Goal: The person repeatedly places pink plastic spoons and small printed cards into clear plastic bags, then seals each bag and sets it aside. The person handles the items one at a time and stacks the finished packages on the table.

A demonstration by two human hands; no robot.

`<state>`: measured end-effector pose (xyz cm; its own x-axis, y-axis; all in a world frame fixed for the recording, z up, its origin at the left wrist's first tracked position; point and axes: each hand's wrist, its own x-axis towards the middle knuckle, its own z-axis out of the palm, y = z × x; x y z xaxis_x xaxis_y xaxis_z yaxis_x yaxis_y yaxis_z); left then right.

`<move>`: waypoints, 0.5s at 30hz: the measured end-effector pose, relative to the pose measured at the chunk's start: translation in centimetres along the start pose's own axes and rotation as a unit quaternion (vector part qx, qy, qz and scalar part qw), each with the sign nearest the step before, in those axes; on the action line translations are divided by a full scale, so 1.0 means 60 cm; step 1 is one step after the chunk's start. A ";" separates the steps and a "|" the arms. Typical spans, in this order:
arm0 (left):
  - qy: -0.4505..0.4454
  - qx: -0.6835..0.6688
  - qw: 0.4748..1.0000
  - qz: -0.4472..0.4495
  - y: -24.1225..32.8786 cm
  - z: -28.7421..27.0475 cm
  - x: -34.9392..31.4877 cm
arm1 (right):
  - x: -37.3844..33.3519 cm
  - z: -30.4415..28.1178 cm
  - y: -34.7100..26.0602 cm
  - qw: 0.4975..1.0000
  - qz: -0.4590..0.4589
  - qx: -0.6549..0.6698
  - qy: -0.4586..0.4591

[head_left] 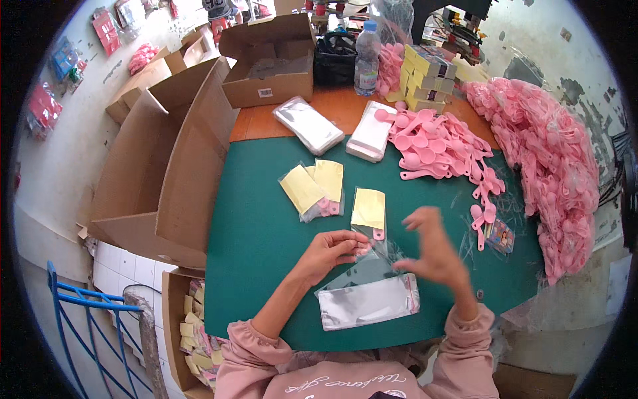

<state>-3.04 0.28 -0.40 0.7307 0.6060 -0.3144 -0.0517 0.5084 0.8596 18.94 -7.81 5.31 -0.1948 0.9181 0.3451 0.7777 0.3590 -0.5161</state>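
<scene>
My left hand (335,250) is closed in a pinch at the near end of a clear plastic bag (367,247). Inside that bag are a pale yellow card (369,209) and a pink spoon, only its handle end (379,234) showing. Just right of the bag, my right hand (435,253) is raised, slightly blurred, thumb and fingers spread with nothing visible in them. Below both hands lies a stack of clear bags (365,307). Farther off to the left, several filled packets (302,191) with yellow cards and pink handles overlap on the green mat (259,259).
A heap of loose pink spoons (432,146) lies at the far right, beside bulging bagged spoons (558,166). Two bag stacks (309,125), a water bottle (367,60) and yellow card bundles (425,80) stand behind. Cardboard boxes (193,159) line the left; one below holds packets (195,326).
</scene>
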 end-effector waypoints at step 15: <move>0.027 0.374 0.910 0.179 -0.003 0.009 0.003 | -0.026 0.078 0.020 0.954 0.166 0.250 0.016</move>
<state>-2.51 -0.04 -0.41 0.7221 0.6908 0.0378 0.2123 -0.2732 0.9382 17.39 -8.01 0.49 0.0374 0.9922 0.1185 0.4099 0.0929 -0.9074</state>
